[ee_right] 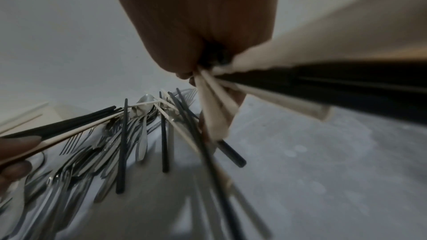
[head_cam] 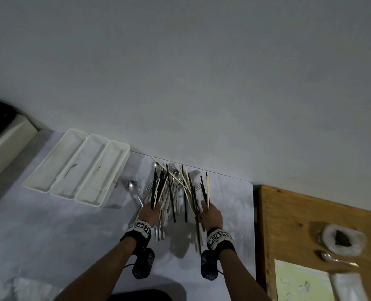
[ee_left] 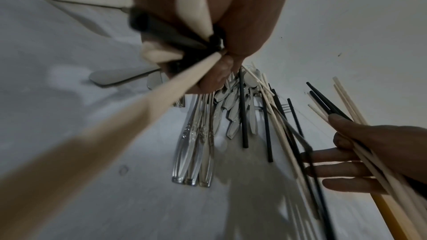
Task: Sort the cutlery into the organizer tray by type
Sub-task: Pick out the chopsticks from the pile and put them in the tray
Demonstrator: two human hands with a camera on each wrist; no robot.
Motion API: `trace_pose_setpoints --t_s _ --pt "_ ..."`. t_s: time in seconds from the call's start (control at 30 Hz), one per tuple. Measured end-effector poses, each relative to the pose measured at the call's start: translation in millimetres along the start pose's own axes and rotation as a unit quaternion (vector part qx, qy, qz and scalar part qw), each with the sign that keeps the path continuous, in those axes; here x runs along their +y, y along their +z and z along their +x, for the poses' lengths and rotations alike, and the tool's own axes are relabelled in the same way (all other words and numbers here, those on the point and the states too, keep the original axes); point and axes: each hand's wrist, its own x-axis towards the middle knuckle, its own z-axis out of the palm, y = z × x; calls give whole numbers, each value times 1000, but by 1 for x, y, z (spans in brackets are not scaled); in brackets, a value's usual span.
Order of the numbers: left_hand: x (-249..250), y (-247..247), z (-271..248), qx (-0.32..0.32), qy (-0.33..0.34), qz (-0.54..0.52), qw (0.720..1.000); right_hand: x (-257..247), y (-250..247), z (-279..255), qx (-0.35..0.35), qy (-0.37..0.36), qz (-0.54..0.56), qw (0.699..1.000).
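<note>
Both hands, left hand [head_cam: 151,210] and right hand [head_cam: 210,213], each grip a bundle of chopsticks [head_cam: 158,187] above the cutlery pile [head_cam: 173,198].

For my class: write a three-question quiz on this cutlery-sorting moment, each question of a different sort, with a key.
1. True or false: the organizer tray already holds sorted forks.
2. Multiple choice: what does the left hand grip? A) a bundle of black and cream chopsticks B) one spoon C) nothing
3. Fill in: the right hand holds chopsticks of two colours, black and ____.

Key
1. False: its three compartments show no cutlery; the forks lie in the pile on the table.
2. A
3. cream
</note>
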Motion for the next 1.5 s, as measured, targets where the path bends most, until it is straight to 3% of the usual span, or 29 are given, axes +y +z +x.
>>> trace_pose_setpoints --t_s 0.1,0.27,0.47,0.63,0.83,1.1,1.3,1.5 --pt "-3 -3 0 -13 0 -5 1000 -3 -4 -4 -8 9 33 999" --pt "-2 -4 -5 1 17 25 1000 -2 -4 -6 42 10 37 998" --pt "0 -3 -15 22 41 69 997 -2 6 -6 21 53 43 997" --pt "-1 -5 -21 42 50 58 996 -7 16 1 2 64 -21 998" --pt "-13 4 -15 53 46 61 996 -21 28 21 -27 26 -54 998" --pt "-2 45 -14 10 17 130 991 -12 20 39 -67 -12 -37 997" --pt "15 70 -17 80 27 182 980 10 13 44 -99 -9 -51 994" --pt "23 73 -2 78 12 174 982 16 3 45 -136 -47 -33 989"
